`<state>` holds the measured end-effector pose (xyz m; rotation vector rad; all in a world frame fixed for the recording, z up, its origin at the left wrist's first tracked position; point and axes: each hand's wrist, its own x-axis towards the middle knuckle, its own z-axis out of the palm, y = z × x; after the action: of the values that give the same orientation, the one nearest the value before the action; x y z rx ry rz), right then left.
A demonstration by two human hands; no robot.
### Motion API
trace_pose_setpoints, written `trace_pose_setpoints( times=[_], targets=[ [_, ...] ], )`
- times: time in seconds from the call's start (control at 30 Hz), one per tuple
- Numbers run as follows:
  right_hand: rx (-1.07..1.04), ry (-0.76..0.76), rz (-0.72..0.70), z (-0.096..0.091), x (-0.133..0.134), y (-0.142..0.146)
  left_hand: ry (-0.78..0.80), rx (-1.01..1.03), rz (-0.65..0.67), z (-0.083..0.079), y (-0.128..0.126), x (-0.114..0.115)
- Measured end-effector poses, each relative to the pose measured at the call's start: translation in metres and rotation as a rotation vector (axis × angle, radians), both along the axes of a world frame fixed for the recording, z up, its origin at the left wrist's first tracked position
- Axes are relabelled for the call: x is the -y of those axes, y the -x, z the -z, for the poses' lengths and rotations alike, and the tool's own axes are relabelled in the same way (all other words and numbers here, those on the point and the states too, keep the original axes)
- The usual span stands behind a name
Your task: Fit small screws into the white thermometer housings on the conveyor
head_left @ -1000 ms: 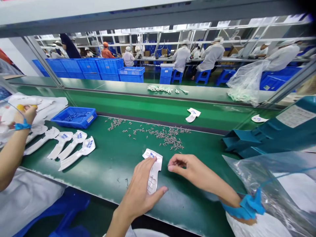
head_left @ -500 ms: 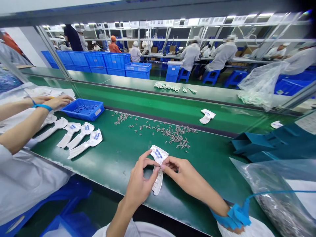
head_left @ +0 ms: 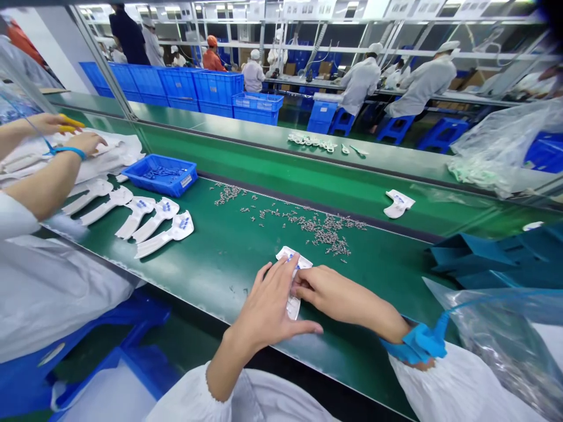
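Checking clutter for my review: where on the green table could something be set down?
Largely bare: between the row of white parts and the left hand. Bare: between the metal pieces and teal bin. Crowded: left of the blue tray, near a co-worker's hands.

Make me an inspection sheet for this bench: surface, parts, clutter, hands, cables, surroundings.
Surface: green bench, few dark marks toward the front edge.
Parts: white part, partly covered; row of white parts at left; small metal pieces scattered beyond.
Clutter: blue tray of blue pieces; plastic bag at right.
Hands: left hand spread over the white part; right hand curled at its side, grip hidden.
Cables: blue cord at the right wristband.
Surroundings: co-worker's hands at left; blue crates and people beyond.
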<state>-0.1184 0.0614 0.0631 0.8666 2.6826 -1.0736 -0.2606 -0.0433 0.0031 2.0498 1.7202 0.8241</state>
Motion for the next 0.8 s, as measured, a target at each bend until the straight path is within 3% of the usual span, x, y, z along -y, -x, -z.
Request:
trace_pose_setpoints(
  times=[0.2, 0.4, 0.67, 0.8],
  targets=[
    [-0.028, 0.034, -0.071, -0.003, -0.002, 0.004, 0.0, 0.009, 0.003, 0.0, 0.001, -0.001],
    [0.187, -0.114, -0.113, -0.012, 0.0, 0.011, -0.007, 0.007, 0.003, 0.0, 0.001, -0.001],
    [0.418, -0.245, -0.009, -0.018, 0.005, 0.023, -0.012, -0.004, 0.003, 0.0, 0.0, -0.001],
    [0.326, -0.213, -0.018, -0.015, 0.001, 0.017, -0.026, -0.015, -0.005, 0.001, 0.0, -0.001]
  ],
)
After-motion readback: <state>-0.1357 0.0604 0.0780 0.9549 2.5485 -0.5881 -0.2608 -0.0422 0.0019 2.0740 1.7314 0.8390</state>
